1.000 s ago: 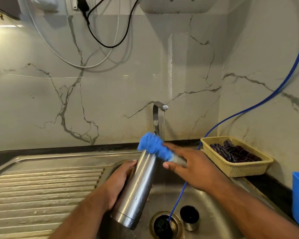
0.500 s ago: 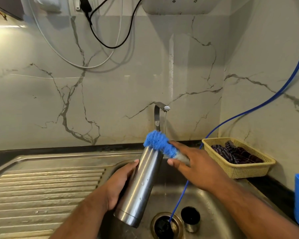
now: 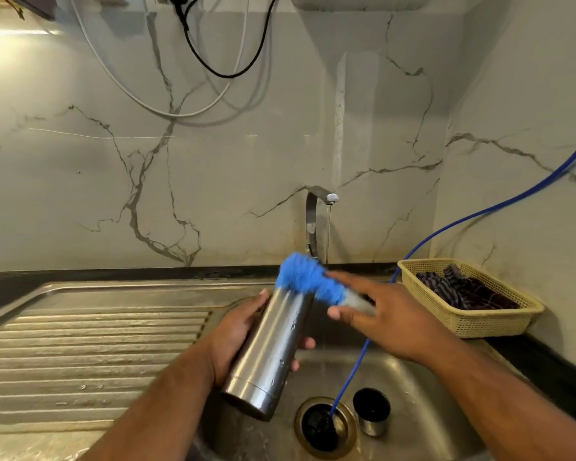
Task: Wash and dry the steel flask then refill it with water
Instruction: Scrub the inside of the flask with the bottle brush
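Wrapping its fingers (image 3: 308, 343) round the wet steel flask (image 3: 270, 351), the left hand (image 3: 236, 341) holds it tilted over the sink (image 3: 429, 410). The blue brush (image 3: 308, 282) sits at its mouth, handle pinched by the right hand (image 3: 389, 317). Slick steel could slip under hard scrubbing.

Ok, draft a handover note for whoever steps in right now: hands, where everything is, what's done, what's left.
Left hand: grips the steel flask, tilted over the sink.
Right hand: holds the blue bottle brush, bristles at the flask's mouth.
Tap: running a thin stream.
Small steel cup: stands in the sink beside the drain.
Dark cloth: in the yellow basket, right of the sink.
Done: scrubbing under way, flask wet.
Left: finish scrubbing, rinse, dry, refill.
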### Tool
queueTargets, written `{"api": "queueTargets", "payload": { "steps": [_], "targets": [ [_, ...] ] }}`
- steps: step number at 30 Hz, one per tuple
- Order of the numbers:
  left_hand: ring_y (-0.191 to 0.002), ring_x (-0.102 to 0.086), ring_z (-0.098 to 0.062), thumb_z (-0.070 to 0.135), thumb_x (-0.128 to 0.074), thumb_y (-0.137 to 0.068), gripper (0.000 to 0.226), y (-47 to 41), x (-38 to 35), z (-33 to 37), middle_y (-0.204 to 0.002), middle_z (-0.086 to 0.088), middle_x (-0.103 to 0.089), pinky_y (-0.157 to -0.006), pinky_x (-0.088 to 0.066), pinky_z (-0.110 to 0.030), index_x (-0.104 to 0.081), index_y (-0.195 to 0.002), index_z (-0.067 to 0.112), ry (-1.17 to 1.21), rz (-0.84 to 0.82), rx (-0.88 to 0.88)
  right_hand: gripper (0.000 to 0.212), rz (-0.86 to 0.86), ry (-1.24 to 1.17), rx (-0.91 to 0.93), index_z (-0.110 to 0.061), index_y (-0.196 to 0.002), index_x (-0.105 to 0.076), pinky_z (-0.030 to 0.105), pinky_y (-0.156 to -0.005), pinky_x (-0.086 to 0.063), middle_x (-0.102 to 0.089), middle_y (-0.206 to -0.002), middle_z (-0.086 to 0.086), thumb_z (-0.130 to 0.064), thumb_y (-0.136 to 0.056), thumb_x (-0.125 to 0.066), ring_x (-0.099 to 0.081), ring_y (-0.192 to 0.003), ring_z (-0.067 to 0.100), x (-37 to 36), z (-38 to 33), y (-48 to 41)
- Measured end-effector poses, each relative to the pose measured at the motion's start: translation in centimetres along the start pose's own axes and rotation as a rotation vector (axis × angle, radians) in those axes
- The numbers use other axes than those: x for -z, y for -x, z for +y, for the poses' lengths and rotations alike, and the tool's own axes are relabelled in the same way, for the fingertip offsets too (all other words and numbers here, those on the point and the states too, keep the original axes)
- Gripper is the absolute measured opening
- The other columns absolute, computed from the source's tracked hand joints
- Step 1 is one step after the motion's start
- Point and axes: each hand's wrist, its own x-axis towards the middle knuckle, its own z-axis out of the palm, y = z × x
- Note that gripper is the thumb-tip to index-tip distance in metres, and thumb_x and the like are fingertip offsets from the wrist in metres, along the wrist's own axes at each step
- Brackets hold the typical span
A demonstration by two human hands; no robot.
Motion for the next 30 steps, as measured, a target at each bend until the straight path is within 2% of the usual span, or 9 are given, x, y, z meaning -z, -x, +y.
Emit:
{"api": "queueTargets", "payload": {
  "steps": [3, 7, 9, 13, 18, 22, 26, 27, 30],
  "targets": [
    [-0.083, -0.071, -0.042, 0.052, -0.042, -0.099, 0.061, -0.3, 0.3, -0.1, -0.115, -0.034, -0.067, -0.07, -0.059, -0.043, -0.065, -0.129, 0.003, -0.011, 0.088, -0.018, 0.057, -0.044, -0.058, 0.004, -0.07, -0.138, -0.039, 0.035, -0.102, -0.053, -0.059, -0.135, -0.026, -0.06, -0.089, -0.067, -0.059, -0.112, -0.006, -0.2, -0.4, 0.3],
    [-0.065, -0.074, -0.015, 0.031, -0.052, -0.101, 0.036, -1.0, 0.6, -0.4, -0.084, -0.013, -0.074, -0.055, -0.056, -0.024, -0.065, -0.116, 0.001, -0.103, 0.203, -0.118, 0.057, -0.612, -0.143, 0.077, -0.066, -0.137, -0.046, 0.027, -0.111, -0.04, -0.054, -0.14, -0.032, -0.05, -0.089, -0.072, -0.051, -0.127, -0.008, 0.0, -2.2, 1.1],
    [-0.075, -0.074, -0.024, 0.039, -0.056, -0.097, 0.045, -1.0, 0.4, -0.4, -0.096, -0.02, -0.074, -0.065, -0.059, -0.033, -0.064, -0.121, 0.002, -0.088, 0.2, -0.082, 0.055, -0.514, -0.153, 0.08, -0.068, -0.135, -0.046, 0.021, -0.102, -0.044, -0.058, -0.133, -0.032, -0.051, -0.09, -0.071, -0.053, -0.122, -0.009, -0.2, -2.0, 0.9],
    [-0.078, -0.071, -0.04, 0.052, -0.046, -0.1, 0.06, -0.9, 0.0, -0.1, -0.106, -0.03, -0.07, -0.07, -0.06, -0.048, -0.062, -0.129, 0.002, 0.017, 0.1, -0.002, 0.057, -0.019, -0.059, -0.023, -0.068, -0.138, -0.04, 0.015, -0.086, -0.048, -0.058, -0.122, -0.031, -0.055, -0.091, -0.067, -0.058, -0.108, -0.011, -0.6, -1.2, 0.3],
    [-0.077, -0.075, -0.031, 0.049, -0.069, -0.077, 0.07, -1.4, 1.1, -0.4, -0.089, -0.02, -0.076, -0.064, -0.06, -0.038, -0.057, -0.131, 0.005, 0.025, 0.162, -0.149, 0.056, -0.546, -0.227, 0.071, -0.063, -0.137, -0.048, 0.021, -0.1, -0.05, -0.059, -0.135, -0.027, -0.046, -0.089, -0.074, -0.058, -0.118, -0.005, -0.8, -2.0, 1.0],
    [-0.078, -0.072, -0.038, 0.051, -0.056, -0.092, 0.059, -1.5, 0.9, -0.3, -0.1, -0.026, -0.072, -0.066, -0.06, -0.043, -0.06, -0.129, 0.005, 0.09, 0.119, -0.082, 0.058, -0.141, -0.147, -0.011, -0.066, -0.137, -0.042, 0.009, -0.087, -0.047, -0.063, -0.128, -0.027, -0.054, -0.088, -0.07, -0.056, -0.106, -0.018, -0.6, -1.7, 0.4],
    [-0.074, -0.075, -0.031, 0.051, -0.06, -0.089, 0.058, -1.6, 1.2, -0.7, -0.098, -0.023, -0.073, -0.062, -0.06, -0.039, -0.059, -0.126, 0.006, 0.07, 0.145, -0.095, 0.059, -0.583, -0.318, 0.028, -0.051, -0.141, -0.052, 0.018, -0.1, -0.048, -0.062, -0.132, -0.027, -0.033, -0.09, -0.076, -0.06, -0.119, -0.003, -0.4, -2.2, 1.1],
    [-0.077, -0.076, -0.032, 0.052, -0.065, -0.086, 0.061, -1.8, 1.4, -0.8, -0.1, -0.023, -0.073, -0.066, -0.061, -0.041, -0.059, -0.127, 0.007, 0.056, 0.155, -0.117, 0.059, -0.572, -0.315, 0.047, -0.052, -0.141, -0.052, 0.017, -0.098, -0.049, -0.062, -0.132, -0.028, -0.034, -0.09, -0.076, -0.06, -0.118, -0.004, -0.4, -2.3, 1.1],
    [-0.09, -0.072, -0.042, 0.06, -0.085, -0.064, 0.086, -1.5, 0.6, -0.7, -0.112, -0.027, -0.069, -0.082, -0.058, -0.06, -0.061, -0.13, 0.011, 0.06, 0.123, -0.087, 0.058, -0.18, -0.209, -0.027, -0.066, -0.134, -0.044, 0.012, -0.084, -0.049, -0.063, -0.125, -0.029, -0.05, -0.087, -0.073, -0.059, -0.107, -0.012, -0.3, -2.4, 0.7]
  ]
}}
